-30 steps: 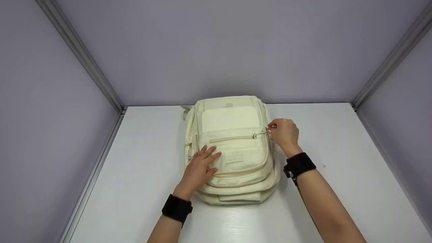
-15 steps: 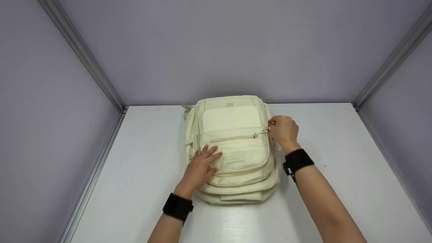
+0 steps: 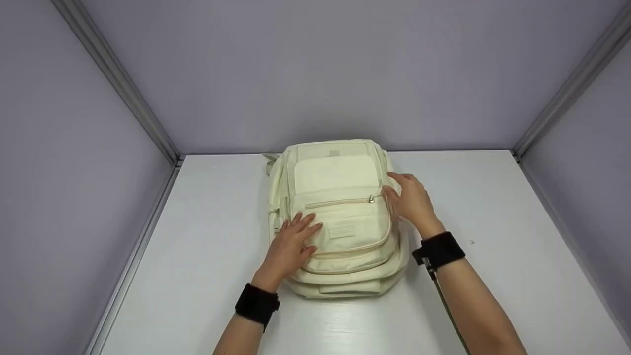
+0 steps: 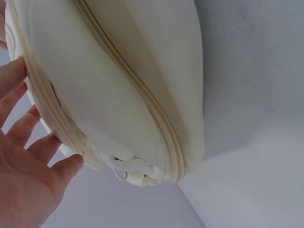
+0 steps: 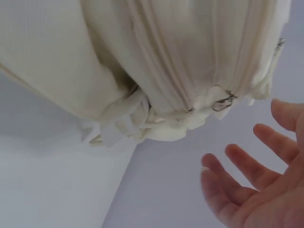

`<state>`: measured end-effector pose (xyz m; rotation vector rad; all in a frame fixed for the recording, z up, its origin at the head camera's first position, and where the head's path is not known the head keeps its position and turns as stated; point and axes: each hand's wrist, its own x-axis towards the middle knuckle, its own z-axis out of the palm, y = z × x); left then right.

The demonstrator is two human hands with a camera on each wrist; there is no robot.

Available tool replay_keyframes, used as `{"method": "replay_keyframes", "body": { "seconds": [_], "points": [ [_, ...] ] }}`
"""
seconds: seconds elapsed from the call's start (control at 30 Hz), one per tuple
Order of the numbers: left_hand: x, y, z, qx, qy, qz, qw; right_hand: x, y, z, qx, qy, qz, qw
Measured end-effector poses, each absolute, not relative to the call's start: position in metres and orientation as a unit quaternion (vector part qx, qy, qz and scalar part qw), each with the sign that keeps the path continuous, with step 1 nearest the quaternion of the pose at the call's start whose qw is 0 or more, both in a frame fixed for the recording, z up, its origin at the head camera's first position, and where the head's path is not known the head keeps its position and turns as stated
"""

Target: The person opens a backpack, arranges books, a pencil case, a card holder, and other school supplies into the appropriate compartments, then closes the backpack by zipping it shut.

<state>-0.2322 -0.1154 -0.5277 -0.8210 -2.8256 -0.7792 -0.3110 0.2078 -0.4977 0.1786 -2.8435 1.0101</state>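
Observation:
A cream backpack (image 3: 340,177) lies front side up on the white table. My left hand (image 3: 290,246) rests with spread fingers on the lower left of its front; the left wrist view shows those fingertips (image 4: 71,164) against a zipped edge. By the bag's right side is my right hand (image 3: 410,199), its fingers parted. In the right wrist view the right hand (image 5: 266,175) holds nothing and stands apart from a dangling zipper pull (image 5: 224,102). A metal zipper pull (image 3: 371,198) sits at the right end of the short front-pocket zipper.
Grey-lilac panels (image 3: 315,74) rise behind and at both sides of the white table (image 3: 217,207), with metal posts at the corners. A strap (image 3: 270,160) sticks out at the bag's upper left. A tiny speck (image 3: 472,242) lies on the table to the right.
My right hand was pinching a zipper pull at the bag's right edge; its fingers have since opened and let go. The left hand and the backpack stay in place.

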Motion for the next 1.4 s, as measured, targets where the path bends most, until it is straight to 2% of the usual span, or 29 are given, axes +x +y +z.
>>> {"method": "replay_keyframes", "body": {
  "seconds": [0.1,0.23,0.4,0.57,0.77,1.07,1.4],
  "points": [
    [-0.232,-0.117,-0.524,-0.268,-0.927,-0.255,0.062,-0.293,0.206,-0.496,0.082,-0.94,0.332,-0.002],
    [-0.229,-0.119,-0.522,-0.239,-0.93,-0.27,0.075,-0.27,0.203,-0.501,0.098,-0.94,0.323,-0.049],
    [-0.219,-0.115,-0.52,-0.166,-0.937,-0.304,0.039,-0.245,0.201,-0.515,0.099,-0.938,0.323,-0.085],
    [-0.212,-0.113,-0.519,-0.106,-0.937,-0.332,-0.032,-0.229,0.196,-0.524,0.105,-0.933,0.334,-0.085],
    [-0.214,-0.114,-0.521,-0.092,-0.929,-0.348,-0.082,-0.22,0.19,-0.529,0.098,-0.935,0.333,-0.075],
    [-0.223,-0.118,-0.524,-0.089,-0.919,-0.366,-0.115,-0.218,0.187,-0.534,0.091,-0.934,0.338,-0.077],
    [-0.248,-0.118,-0.526,-0.1,-0.917,-0.365,-0.127,-0.235,0.187,-0.537,0.073,-0.936,0.333,-0.083]
  ]
}}
